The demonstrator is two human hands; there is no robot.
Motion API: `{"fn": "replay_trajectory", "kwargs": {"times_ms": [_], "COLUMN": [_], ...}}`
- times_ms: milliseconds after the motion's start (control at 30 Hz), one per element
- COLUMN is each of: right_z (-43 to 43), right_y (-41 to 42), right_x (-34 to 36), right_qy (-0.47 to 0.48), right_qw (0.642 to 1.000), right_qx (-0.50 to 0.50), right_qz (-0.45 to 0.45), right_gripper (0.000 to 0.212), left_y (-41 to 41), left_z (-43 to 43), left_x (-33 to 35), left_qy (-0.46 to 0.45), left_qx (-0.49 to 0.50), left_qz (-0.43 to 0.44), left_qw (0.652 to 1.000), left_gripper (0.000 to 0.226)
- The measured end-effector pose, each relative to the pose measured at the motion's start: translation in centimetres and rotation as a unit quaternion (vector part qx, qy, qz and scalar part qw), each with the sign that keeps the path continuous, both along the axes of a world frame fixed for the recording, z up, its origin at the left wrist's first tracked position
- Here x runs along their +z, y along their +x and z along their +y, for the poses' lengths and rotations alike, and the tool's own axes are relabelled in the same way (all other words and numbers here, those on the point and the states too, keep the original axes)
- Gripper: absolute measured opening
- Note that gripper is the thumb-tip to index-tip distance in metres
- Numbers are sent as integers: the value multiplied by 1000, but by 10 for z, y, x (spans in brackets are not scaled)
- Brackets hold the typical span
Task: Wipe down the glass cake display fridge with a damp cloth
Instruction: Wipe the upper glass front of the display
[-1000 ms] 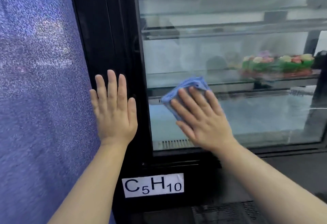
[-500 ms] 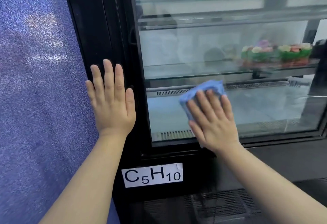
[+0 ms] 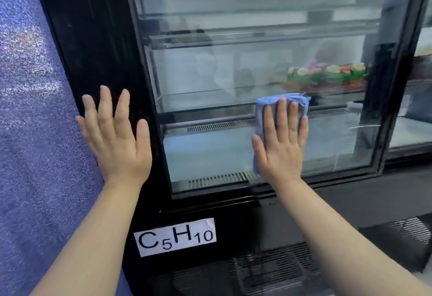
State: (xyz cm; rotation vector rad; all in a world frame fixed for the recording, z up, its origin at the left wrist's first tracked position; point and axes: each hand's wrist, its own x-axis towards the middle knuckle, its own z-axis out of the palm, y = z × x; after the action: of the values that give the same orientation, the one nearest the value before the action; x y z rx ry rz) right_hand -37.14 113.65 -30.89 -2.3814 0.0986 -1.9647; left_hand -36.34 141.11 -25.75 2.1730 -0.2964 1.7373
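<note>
Head view | right hand [image 3: 280, 148], fingers [image 3: 281, 118] straight, slid cloth [image 3: 260, 111] rightward across lower glass [image 3: 210, 153] | left hand [image 3: 117, 139] flat on frame [image 3: 98, 38] | pass unfinished

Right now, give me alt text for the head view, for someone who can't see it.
The right hand presses a blue cloth flat on the glass, low on the pane. The left hand rests flat on the black frame; a cake sits inside.

Cloth [image 3: 266, 101] under right hand [image 3: 280, 153]: blue. Fridge frame [image 3: 93, 38] under left hand [image 3: 117, 141]: black. Wall [image 3: 28, 132] left of it: glittery purple-blue. Label [image 3: 175, 237] below: white, black lettering. Cake [image 3: 327, 75] above right hand: green, pink, yellow.
</note>
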Motion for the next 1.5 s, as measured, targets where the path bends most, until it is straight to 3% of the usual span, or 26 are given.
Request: {"fn": "replay_trajectory", "kwargs": {"times_ms": [67,133,200,267,300,367,433,467,533,600,633,700,800,833,867,933,1000,1067,1100,1167,1233,1267,1333,1433,1500], "right_z": [45,70,41,-6,-22,-24,15,36,59,29,8,-23,2,27,50,68,33,-13,-25,-18,22,41,55,8,-29], "right_y": [5,5,1,2,2,5,9,10,7,1,0,3,8,10,10,9,2,4,6,11,16,18,17,4,6], "right_x": [14,-5,-31,-35,-27,5,25,23,-4,-23,-20,7,90,109,117,100,78,87,104,152,179,177,146,113,130], "right_qy": [44,-66,-208,-236,-194,-13,108,78,-100,-262,-288,-229,57,111,104,-54,-239,-290,-245,-60,64,51,-84,-290,-293], "right_qw": [999,996,975,970,980,1000,993,996,994,962,955,973,997,991,992,997,969,956,969,996,993,993,993,955,955], "right_qx": [27,44,57,49,36,-5,7,22,48,59,56,32,12,25,33,50,61,42,28,12,24,33,48,62,46], "right_qz": [-6,28,45,33,26,-9,-37,-27,19,41,40,13,-57,-68,-62,-29,-2,2,-15,-63,-96,-99,-66,-16,-20], "right_gripper": [63,62,59,57,57,58,60,60,59,57,55,53,56,58,59,58,55,53,52,56,59,60,59,56,54], "left_y": [-5,-3,3,9,11,14,16,17,17,16,16,15,15,14,13,6,0,1,4,11,16,18,18,17,17], "left_z": [-19,-35,-44,-46,-47,-48,-49,-48,-46,-46,-46,-47,-48,-48,-46,-40,-35,-35,-38,-46,-53,-54,-54,-54,-55], "left_x": [15,37,59,69,69,66,65,66,67,68,68,67,67,68,70,87,117,148,158,166,163,162,162,163,162], "left_qy": [32,85,100,107,113,119,124,125,126,123,119,113,115,114,109,80,48,58,79,117,120,120,126,128,127], "left_qx": [-15,-23,-13,10,24,43,44,42,39,37,36,41,39,33,27,19,8,1,5,26,52,63,76,69,68], "left_qz": [-39,-68,-69,-56,-52,-49,-54,-59,-62,-61,-57,-48,-44,-47,-53,-75,-91,-98,-96,-83,-66,-64,-68,-76,-77], "left_qw": [999,994,992,993,992,991,990,990,989,990,991,992,992,992,992,994,995,994,992,989,989,989,987,987,987], "left_gripper": [52,52,53,54,54,54,54,54,54,54,54,55,55,55,53,46,42,45,48,52,54,54,55,55,55]}}
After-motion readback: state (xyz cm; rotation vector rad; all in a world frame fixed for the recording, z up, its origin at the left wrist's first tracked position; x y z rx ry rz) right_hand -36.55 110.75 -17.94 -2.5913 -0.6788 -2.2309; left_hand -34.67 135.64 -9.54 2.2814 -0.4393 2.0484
